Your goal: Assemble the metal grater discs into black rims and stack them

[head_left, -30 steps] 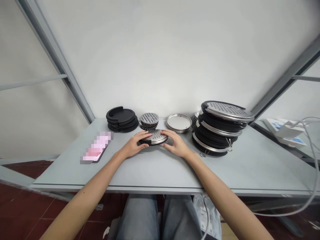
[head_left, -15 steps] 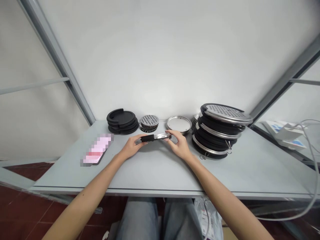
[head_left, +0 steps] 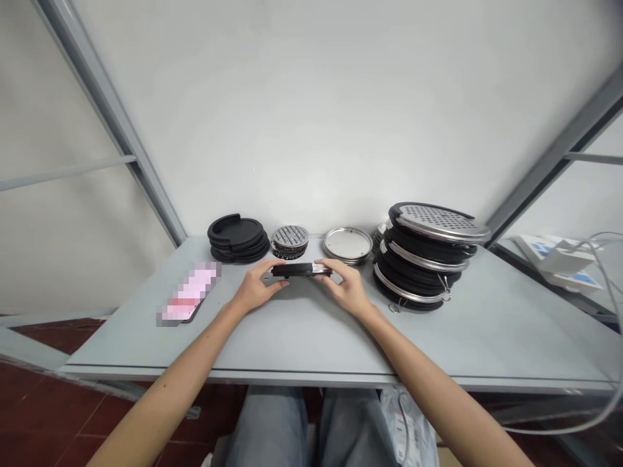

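Note:
A round black-and-silver disc (head_left: 298, 270) is held edge-on between my two hands, just above the table. My left hand (head_left: 257, 285) pinches its black left edge, thumb below and fingers above. On the silver right edge, my right hand (head_left: 344, 285) grips in the same way. Behind the disc stand a stack of black rings (head_left: 238, 239), a small pile of slotted metal discs (head_left: 291, 240) and a stack of shallow silver lids (head_left: 348, 244). The disc's flat faces are hardly visible.
A tall stack of black and silver assemblies (head_left: 428, 259) with wire clips stands at the right. A phone (head_left: 191, 292) with a blurred screen lies at the left. White boxes (head_left: 559, 259) and a cable (head_left: 606, 279) are at the far right.
The disc has turned and levelled between my hands, so more of its black rim faces me. Both hands still hold it in nearly the same place.

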Motion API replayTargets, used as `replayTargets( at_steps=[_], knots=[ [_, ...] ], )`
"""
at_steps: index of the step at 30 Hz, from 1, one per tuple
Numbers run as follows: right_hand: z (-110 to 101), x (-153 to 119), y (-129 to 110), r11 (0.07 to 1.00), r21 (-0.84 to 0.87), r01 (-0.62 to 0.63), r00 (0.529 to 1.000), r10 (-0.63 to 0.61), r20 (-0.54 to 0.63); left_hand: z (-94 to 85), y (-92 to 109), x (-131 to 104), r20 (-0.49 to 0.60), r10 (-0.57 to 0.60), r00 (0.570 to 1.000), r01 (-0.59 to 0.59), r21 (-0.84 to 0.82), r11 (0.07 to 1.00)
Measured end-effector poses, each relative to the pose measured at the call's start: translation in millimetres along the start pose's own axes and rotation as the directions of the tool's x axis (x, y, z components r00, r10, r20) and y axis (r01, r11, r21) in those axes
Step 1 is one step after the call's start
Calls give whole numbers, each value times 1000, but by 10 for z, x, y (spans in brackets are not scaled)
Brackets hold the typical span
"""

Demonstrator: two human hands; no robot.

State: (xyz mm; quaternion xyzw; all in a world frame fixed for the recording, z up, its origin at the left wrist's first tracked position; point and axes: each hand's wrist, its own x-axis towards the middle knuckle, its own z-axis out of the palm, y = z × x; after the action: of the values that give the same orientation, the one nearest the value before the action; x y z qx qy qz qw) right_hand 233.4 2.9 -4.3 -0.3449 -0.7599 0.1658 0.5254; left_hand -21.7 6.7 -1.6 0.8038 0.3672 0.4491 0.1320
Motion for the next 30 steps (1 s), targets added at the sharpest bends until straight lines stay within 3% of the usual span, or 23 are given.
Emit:
replayTargets(
  at_steps=[3,7,15,20,23,26,30],
  knots=[
    [48,11,52,980,159,-122,989,134,-70,12,-36,7,18,-51,999,51,2,999],
    [62,41,73,943,286,-172,981,191,-38,17,-72,-3,36,-103,994,104,-25,994],
    [-45,34,-49,994,42,-99,995,98,25,16,6,-26,27,-77,997,78,-46,996],
    [-29,15,-4,996,-85,38,996,-30,86,20,-7,-64,-32,63,998,-58,145,988],
    [-49,24,-18,989,-130,77,996,-71,46,35,31,-79,-109,198,974,-163,265,950],
    [-110,41,-50,988,-130,86,996,-82,31,55,72,-79,-70,312,947,-276,315,908],
    [-188,59,-56,993,-32,110,975,-102,199,76,75,-76,50,361,931,-356,345,869]
  ],
)
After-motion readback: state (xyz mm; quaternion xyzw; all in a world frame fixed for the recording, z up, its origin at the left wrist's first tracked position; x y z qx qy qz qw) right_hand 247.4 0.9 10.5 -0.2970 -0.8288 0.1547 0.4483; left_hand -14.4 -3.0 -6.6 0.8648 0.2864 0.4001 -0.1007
